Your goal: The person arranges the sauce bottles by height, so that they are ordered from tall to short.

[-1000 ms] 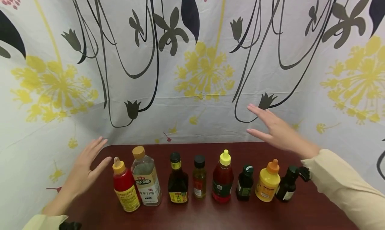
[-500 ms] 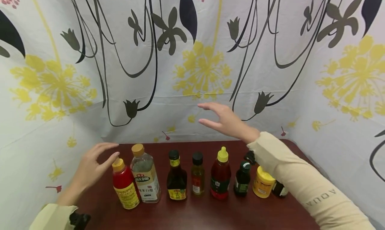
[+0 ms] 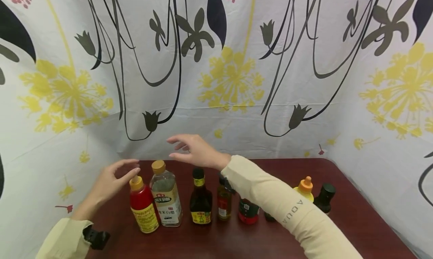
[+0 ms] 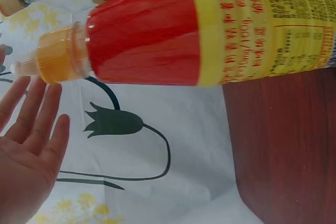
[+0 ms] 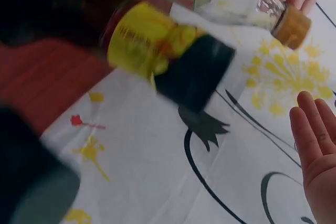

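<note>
Beside the cap of a red squeeze bottle (image 3: 143,206) with a yellow label, my left hand (image 3: 109,183) hovers with fingers loosely bent. In the left wrist view its fingers (image 4: 39,121) look straight, close to the bottle's orange cap (image 4: 55,56), and contact is uncertain. A clear white vinegar bottle (image 3: 166,199) with a tan cap stands just right of the red one. My right hand (image 3: 197,152) hangs in the air above and behind the vinegar bottle and a dark sauce bottle (image 3: 201,199), holding nothing. Its fingers (image 5: 310,135) look extended in the right wrist view.
Further right stand a small dark-capped bottle (image 3: 224,202), a red bottle with a dark label (image 3: 248,212), a yellow squeeze bottle (image 3: 305,189) and a dark bottle (image 3: 324,199). My right sleeve (image 3: 280,199) covers parts of several. A printed cloth (image 3: 216,82) hangs behind the dark-red table (image 3: 203,244).
My right hand has swept left and downward across the bottle row, from the right side to near the vinegar bottle. My left hand has shifted slightly right, toward the red bottle's cap.
</note>
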The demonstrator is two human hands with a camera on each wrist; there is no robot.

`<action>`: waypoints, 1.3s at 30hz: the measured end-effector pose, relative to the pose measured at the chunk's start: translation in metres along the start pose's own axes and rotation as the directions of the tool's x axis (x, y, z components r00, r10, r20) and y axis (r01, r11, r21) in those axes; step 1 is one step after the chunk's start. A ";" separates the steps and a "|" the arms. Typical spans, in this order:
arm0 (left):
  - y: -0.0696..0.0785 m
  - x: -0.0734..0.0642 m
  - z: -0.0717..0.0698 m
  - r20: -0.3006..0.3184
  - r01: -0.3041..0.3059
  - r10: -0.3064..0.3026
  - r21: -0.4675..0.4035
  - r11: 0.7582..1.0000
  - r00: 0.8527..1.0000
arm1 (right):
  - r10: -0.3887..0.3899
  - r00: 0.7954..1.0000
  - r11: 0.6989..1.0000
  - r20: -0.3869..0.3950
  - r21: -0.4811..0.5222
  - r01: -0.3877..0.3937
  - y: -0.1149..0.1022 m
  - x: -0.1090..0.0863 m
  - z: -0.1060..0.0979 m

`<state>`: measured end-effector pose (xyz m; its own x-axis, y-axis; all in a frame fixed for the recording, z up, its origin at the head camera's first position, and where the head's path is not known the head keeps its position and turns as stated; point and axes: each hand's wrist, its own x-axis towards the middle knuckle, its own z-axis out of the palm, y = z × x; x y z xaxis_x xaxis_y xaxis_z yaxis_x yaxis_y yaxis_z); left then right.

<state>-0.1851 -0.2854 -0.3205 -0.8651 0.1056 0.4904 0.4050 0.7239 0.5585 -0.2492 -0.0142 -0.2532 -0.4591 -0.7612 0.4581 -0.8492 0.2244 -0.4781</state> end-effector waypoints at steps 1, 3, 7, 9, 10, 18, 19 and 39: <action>-0.002 -0.001 0.001 0.007 0.006 -0.006 -0.011 1.000 1.000 | 0.013 1.000 1.000 0.020 0.006 -0.013 -0.001 0.003 0.006; -0.005 -0.003 0.003 0.010 0.020 -0.019 -0.033 0.999 1.000 | 0.034 0.998 0.999 0.051 -0.001 -0.034 -0.002 0.008 0.016; -0.008 -0.007 0.008 0.021 0.044 -0.042 -0.090 0.995 0.999 | 0.073 0.991 0.997 0.107 -0.019 -0.072 -0.001 0.017 0.033; -0.009 -0.008 0.010 0.021 0.058 -0.056 -0.105 0.993 0.998 | 0.090 0.988 0.996 0.129 -0.032 -0.087 -0.001 0.021 0.039; -0.010 -0.008 0.012 0.022 0.061 -0.059 -0.110 0.992 0.998 | 0.097 0.986 0.995 0.136 -0.037 -0.093 0.001 0.022 0.041; -0.014 -0.011 0.022 -0.024 0.085 -0.088 -0.103 0.991 0.996 | 0.105 0.977 0.991 0.188 -0.103 -0.086 0.006 0.024 0.051; -0.015 -0.012 0.023 -0.032 0.093 -0.097 -0.102 0.990 0.995 | 0.108 0.976 0.991 0.189 -0.099 -0.091 0.006 0.024 0.051; -0.019 -0.015 0.029 -0.093 0.110 -0.136 -0.244 0.964 0.986 | 0.133 0.959 0.988 0.252 -0.111 -0.107 0.003 0.032 0.045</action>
<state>-0.1886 -0.2810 -0.3574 -0.8810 -0.0576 0.4696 0.3671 0.5430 0.7552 -0.2547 -0.0652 -0.2741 -0.4870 -0.8531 0.1873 -0.8186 0.3711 -0.4383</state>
